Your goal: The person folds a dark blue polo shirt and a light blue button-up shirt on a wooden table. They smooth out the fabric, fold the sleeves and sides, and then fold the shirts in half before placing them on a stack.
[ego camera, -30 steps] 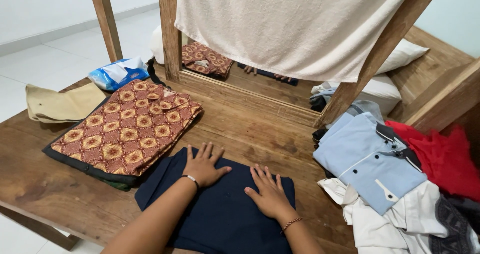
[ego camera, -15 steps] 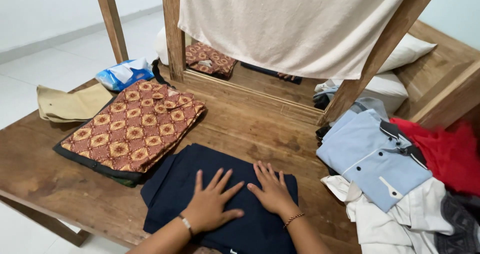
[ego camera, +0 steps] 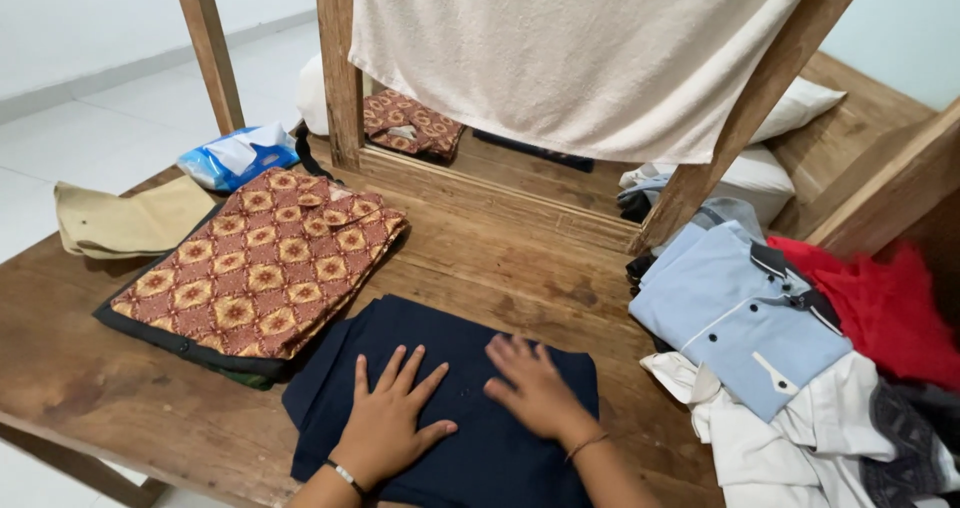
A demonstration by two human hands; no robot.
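Left hand (ego camera: 385,423) now nearer, both hands flat, fingers spread, apart on folded navy garment (ego camera: 440,408).

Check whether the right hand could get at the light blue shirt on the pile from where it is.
Probably yes: the right hand lies flat on the folded navy garment, and the light blue shirt tops the pile beside it with nothing between.

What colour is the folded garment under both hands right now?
Plain dark navy blue, no pattern. The folded garment lies flat under the left hand and right hand, clearest in the head view.
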